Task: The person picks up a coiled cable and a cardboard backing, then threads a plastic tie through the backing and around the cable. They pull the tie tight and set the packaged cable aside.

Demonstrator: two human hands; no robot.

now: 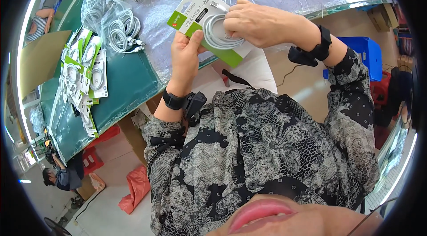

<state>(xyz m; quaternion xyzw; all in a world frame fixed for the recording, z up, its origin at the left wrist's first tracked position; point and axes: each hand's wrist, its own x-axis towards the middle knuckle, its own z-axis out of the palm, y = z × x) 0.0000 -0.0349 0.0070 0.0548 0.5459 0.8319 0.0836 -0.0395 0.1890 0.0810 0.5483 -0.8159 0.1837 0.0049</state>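
Green tabletop; red bag on floor. Left fingers pinch card; right fingers pinch coiled cable.

Worn, upper body: loose shirt, black, grey and off-white; net-like and lacy patches, black areas dotted with small rings. Dark round button towards 5 o'clock. Left sleeve, 7 to 8 o'clock, and right sleeve, 3 o'clock: same print. Left wristband, 9 o'clock, and right wristband, 2 o'clock: black, each beside a dark boxy unit. Left fingers, right fingers: bare.
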